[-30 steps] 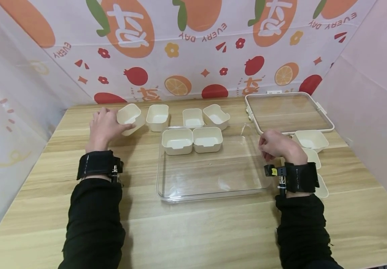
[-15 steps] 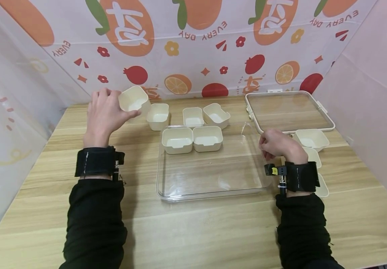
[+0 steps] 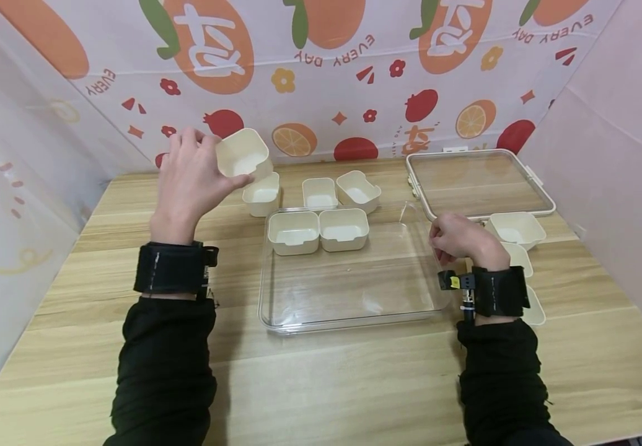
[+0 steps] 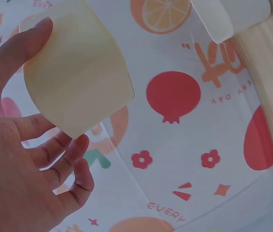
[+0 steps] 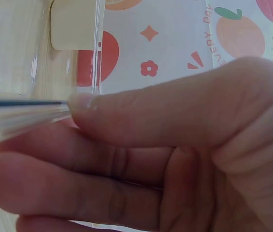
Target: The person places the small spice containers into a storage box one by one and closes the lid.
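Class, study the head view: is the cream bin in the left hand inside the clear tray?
No, the left hand holds the cream bin in the air, outside the clear tray.

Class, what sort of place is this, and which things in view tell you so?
Probably a small tabletop recording booth: a wood-grain table backed by a fruit-print cloth, and a black wrist strap on the person's left arm.

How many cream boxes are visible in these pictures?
9 boxes: one in the left hand, two inside the clear tray, three toward the table's back, three at the right, two partly behind the right arm. More may be hidden there.
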